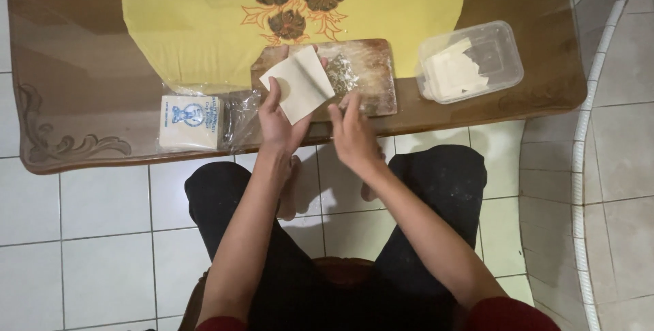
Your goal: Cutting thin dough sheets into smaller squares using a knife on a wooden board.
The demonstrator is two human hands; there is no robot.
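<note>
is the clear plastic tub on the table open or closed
Open: the clear plastic tub shows no lid, and the pale sheets inside lie uncovered.

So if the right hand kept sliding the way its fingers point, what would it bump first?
Probably the pale square wrapper held in the left hand, over the wooden board. The right hand points up and slightly left toward it; depth is hard to judge.
</note>
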